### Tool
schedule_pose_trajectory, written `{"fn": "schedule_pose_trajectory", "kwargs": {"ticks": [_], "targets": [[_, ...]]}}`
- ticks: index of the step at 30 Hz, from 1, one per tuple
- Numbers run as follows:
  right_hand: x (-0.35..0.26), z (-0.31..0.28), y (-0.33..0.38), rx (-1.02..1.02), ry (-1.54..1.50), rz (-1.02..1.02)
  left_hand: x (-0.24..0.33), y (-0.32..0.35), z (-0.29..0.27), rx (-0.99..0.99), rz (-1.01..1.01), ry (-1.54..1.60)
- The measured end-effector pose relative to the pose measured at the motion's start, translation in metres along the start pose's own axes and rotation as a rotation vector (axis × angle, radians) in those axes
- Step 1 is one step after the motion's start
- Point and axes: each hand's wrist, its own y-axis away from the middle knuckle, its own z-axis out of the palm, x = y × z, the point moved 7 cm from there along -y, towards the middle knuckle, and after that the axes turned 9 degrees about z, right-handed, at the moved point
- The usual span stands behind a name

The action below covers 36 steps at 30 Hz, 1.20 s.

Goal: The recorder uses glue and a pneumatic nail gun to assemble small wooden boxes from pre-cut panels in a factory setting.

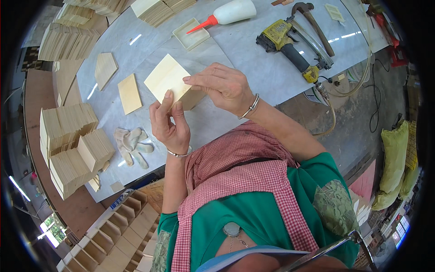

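Both hands hold a pale thin wooden panel (165, 77) above the table, slightly left of the middle. My left hand (170, 123) pinches its lower edge between thumb and fingers. At the panel's right corner, my right hand (225, 87) grips with thumb and forefinger. A second wooden part (194, 98) shows below the right fingers; whether it is joined to the panel I cannot tell. Left of the hands lie a rectangular wood piece (130, 94) and a pointed wood piece (106, 70). A white glove (133, 146) rests beside my left wrist.
A glue bottle (235, 12) with a red nozzle lies across a shallow tray (192, 41). To the right are a yellow-black nail gun (285, 47) with its hose and a hammer (312, 27). Stacked wood pieces (68, 127) stand left; wooden compartments (108, 231) sit below the table edge.
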Motion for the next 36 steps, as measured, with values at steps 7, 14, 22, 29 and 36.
{"fn": "schedule_pose_trajectory", "kwargs": {"ticks": [7,14,22,29,36], "targets": [[0.008,-0.004,0.022,0.091,-0.032,0.194,0.002,-0.001,0.001,0.007,0.005,-0.003],[0.005,-0.006,0.024,0.085,0.02,0.122,0.001,0.0,-0.001,0.0,0.005,-0.015],[-0.013,-0.006,0.017,0.068,0.19,-0.043,0.005,-0.002,0.0,0.013,0.024,-0.034],[-0.007,-0.017,0.01,-0.006,0.104,0.087,0.006,-0.003,0.002,0.02,0.075,-0.044],[0.045,-0.131,0.001,-0.059,0.954,0.108,0.008,-0.006,-0.001,0.047,0.109,-0.07]]}}
